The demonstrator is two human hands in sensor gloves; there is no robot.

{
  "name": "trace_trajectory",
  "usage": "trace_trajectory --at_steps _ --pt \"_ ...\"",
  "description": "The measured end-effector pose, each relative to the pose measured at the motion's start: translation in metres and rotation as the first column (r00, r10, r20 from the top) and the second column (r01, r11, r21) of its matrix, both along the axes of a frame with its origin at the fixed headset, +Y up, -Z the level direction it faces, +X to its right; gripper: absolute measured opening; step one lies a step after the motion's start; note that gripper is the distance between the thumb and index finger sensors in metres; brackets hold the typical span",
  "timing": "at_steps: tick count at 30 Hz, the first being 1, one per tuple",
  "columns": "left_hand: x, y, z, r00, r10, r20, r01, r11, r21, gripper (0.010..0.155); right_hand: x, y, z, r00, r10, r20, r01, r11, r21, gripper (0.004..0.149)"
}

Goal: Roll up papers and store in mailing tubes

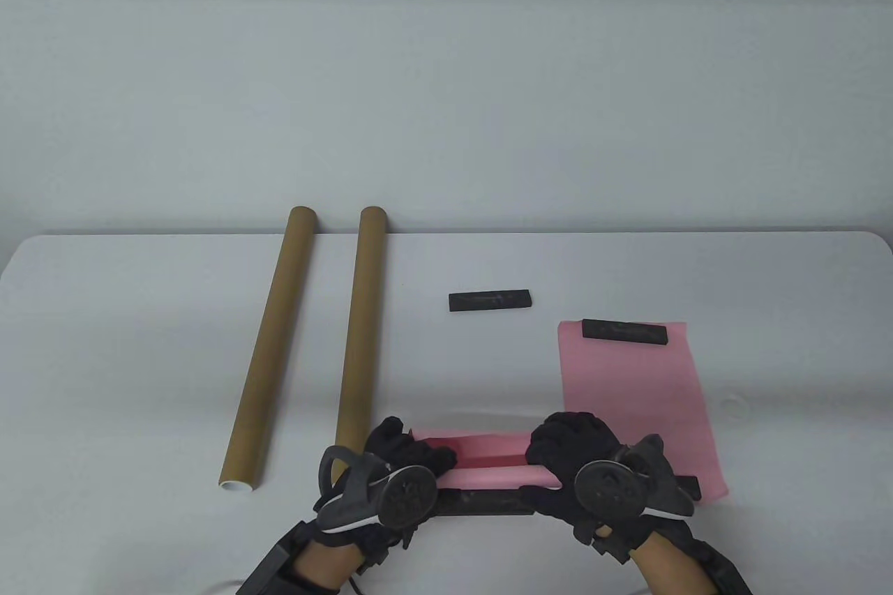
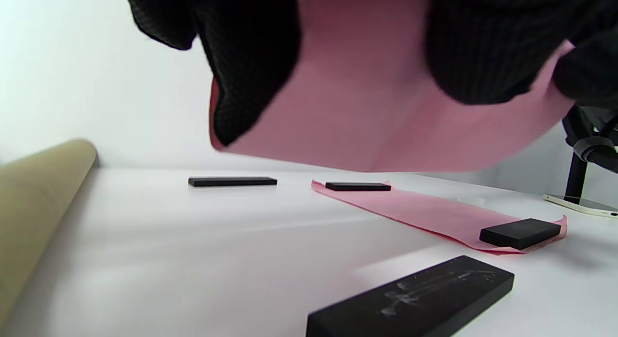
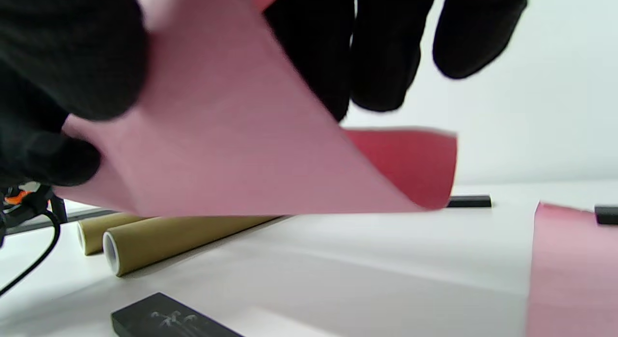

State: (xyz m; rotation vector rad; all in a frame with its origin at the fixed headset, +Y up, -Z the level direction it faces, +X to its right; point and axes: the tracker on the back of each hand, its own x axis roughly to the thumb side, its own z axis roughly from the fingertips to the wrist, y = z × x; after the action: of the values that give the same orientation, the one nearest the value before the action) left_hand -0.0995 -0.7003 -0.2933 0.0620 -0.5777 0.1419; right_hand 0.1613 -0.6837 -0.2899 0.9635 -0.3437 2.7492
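Rolling pink paper (image 1: pixel 488 466) at desk's (image 1: pixel 139 344) near edge | left hand (image 1: pixel 398 462) and right hand (image 1: pixel 579 455) gripping its ends | roll lying crosswise | tubes (image 1: pixel 359 330) lying lengthwise, nearer left hand

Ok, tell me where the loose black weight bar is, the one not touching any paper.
In the table view the black weight bar lies mid-table, right of the two cardboard tubes and up-left of the flat pink sheet.

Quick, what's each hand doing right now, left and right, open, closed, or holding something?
Left hand: closed, gripping the left end of the pink paper roll.
Right hand: closed, gripping the roll's right end.
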Motion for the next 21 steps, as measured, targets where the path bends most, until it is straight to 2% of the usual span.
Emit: trace_trajectory --at_steps 2,5,9,12,16,21 --pt "-0.0024 -0.0025 -0.001 1.0 0.024 -0.008 -0.024 0.999 -0.029 0.064 -0.0025 0.0017 0.0026 1.0 0.016 -0.015 -0.016 1.0 0.024 0.058" --pt "-0.002 -0.002 -0.0003 1.0 0.001 -0.008 -0.001 1.0 -0.005 0.066 -0.0048 0.0 0.0016 1.0 0.003 -0.031 -0.003 1.0 -0.022 0.048" --pt "0.0017 0.0032 0.0059 1.0 -0.017 0.003 0.016 0.996 0.083 0.07 -0.0022 -0.0023 -0.0025 1.0 0.001 -0.023 -0.002 0.998 -0.063 0.052" --pt "0.0032 0.0048 0.0065 1.0 -0.016 0.013 0.015 0.996 0.089 0.065 0.0007 -0.003 -0.0042 0.999 -0.028 -0.021 0.026 0.996 -0.091 0.057" --pt "0.0007 0.0014 0.0028 1.0 0.016 0.009 -0.016 1.0 0.021 0.063 0.0011 -0.0003 -0.0007 1.0 -0.021 -0.006 0.021 1.0 -0.017 0.064" --pt "-0.0018 0.0006 0.0019 1.0 0.02 -0.01 -0.02 0.999 0.026 0.068 -0.0029 0.0002 0.0022 1.0 -0.016 -0.017 0.016 1.0 -0.003 0.052"
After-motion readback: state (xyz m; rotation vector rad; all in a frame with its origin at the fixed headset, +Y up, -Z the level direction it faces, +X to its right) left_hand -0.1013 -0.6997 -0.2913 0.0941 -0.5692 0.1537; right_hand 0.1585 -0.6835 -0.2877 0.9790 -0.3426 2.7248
